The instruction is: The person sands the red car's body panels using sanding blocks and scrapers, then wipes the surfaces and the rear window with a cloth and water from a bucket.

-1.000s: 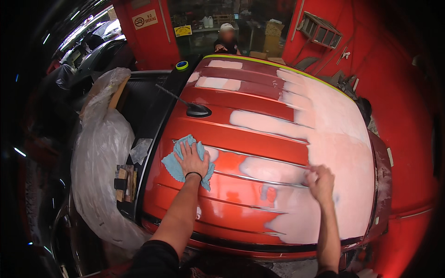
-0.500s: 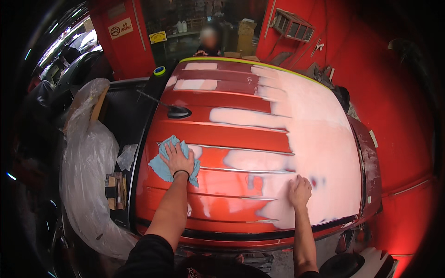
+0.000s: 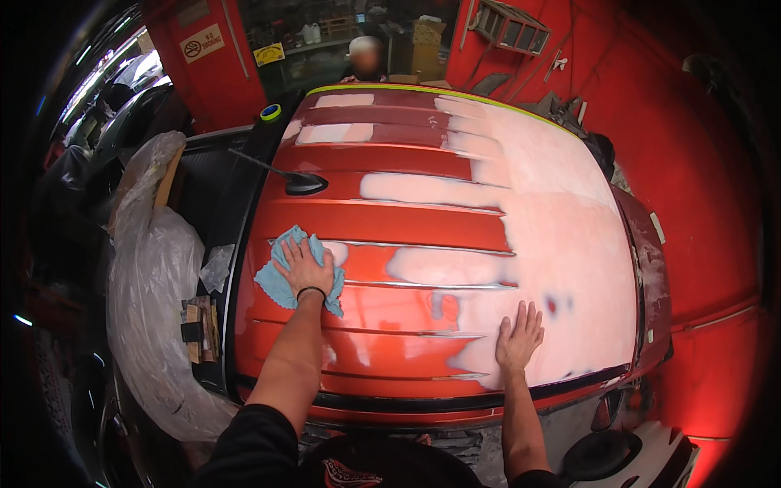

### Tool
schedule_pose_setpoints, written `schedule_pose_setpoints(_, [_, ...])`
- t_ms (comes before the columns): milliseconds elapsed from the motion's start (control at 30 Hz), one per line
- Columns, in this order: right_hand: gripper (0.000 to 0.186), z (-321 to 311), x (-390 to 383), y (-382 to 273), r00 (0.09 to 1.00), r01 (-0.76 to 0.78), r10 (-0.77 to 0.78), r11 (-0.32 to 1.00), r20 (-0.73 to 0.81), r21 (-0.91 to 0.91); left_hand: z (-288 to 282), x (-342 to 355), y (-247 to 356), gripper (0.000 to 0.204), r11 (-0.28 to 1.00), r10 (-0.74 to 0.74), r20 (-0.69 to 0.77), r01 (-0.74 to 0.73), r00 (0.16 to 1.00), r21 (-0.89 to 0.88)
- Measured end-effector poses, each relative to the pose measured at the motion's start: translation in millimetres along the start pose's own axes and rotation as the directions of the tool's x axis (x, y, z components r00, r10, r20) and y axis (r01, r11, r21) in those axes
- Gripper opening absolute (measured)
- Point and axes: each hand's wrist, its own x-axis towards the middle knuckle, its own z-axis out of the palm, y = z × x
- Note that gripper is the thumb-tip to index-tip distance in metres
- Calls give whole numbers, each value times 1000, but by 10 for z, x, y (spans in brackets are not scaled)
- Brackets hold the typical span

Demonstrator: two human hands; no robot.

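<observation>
Below me spreads a car roof (image 3: 390, 228), glossy orange-red with raised ribs, with pale pink sanded patches on it and a wide pale area on the right. My left hand (image 3: 305, 270) lies flat with fingers spread on a crumpled light blue cloth (image 3: 275, 283), pressing it against the orange left part. On the pale area near the front edge rests my right hand (image 3: 519, 340), its fingers stretched out and nothing in it. A small dark spot (image 3: 555, 305) shows in the paint just right of that hand.
A black fin antenna (image 3: 306, 184) sticks up from the roof. Clear plastic sheeting (image 3: 154, 285) and wooden sanding blocks (image 3: 199, 329) lie at the left. A green tape roll (image 3: 271, 112) sits by the far left corner. Beyond the far edge is another person (image 3: 366, 61).
My right hand has opened from a curled shape to outstretched fingers and shifted slightly left. My left hand stays on the cloth. The view has moved a little.
</observation>
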Motion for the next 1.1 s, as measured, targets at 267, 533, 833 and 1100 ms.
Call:
schedule_pose_setpoints(267, [65, 8, -2, 29, 1000, 6, -6, 1000, -11, 21, 5, 5, 5, 79, 1000, -7, 15, 6, 1000, 17])
schedule_pose_setpoints(533, [66, 14, 11, 53, 1000, -5, 5, 1000, -8, 1, -24, -12, 45, 78, 1000, 5, 3, -5, 1000, -15])
schedule_pose_setpoints(833, [66, 30, -15, 19, 1000, 6, -6, 1000, -13, 5, 9, -6, -27, 78, 1000, 1, -3, -1, 1000, -3])
schedule_pose_setpoints(1100, [53, -239, 352, -23, 995, -85, 81, 993, 52, 81, -23, 24, 40, 78, 997, -6, -23, 8, 1000, 77])
